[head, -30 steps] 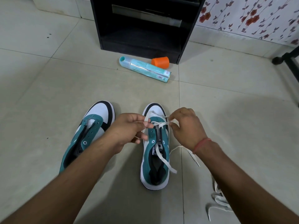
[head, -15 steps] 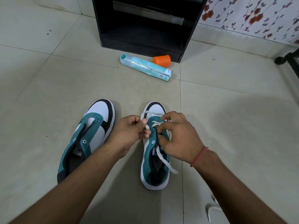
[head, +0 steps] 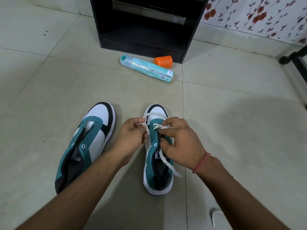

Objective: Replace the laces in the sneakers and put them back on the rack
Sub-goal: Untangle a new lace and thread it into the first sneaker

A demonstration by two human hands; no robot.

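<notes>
Two teal, white and black sneakers stand on the tiled floor, toes pointing away from me. The left sneaker (head: 86, 143) has bare eyelets and no lace. The right sneaker (head: 157, 173) carries a white lace (head: 157, 126) through its front eyelets. My left hand (head: 131, 138) pinches one strand of that lace beside the shoe's left edge. My right hand (head: 181, 143) pinches the lace over the tongue, fingers curled. One loose lace end (head: 169, 166) trails back across the shoe's opening.
A black rack (head: 146, 25) stands ahead against the wall. In front of it lie a teal spray can (head: 146, 68) and an orange cap (head: 163, 61). Another white lace (head: 214, 213) lies by my right forearm. A black stand leg (head: 294, 58) is at far right.
My right hand has moved in from the shoe's right side onto the tongue, and my left hand has shifted slightly toward the toe with its strand. The camera has tilted a little.
</notes>
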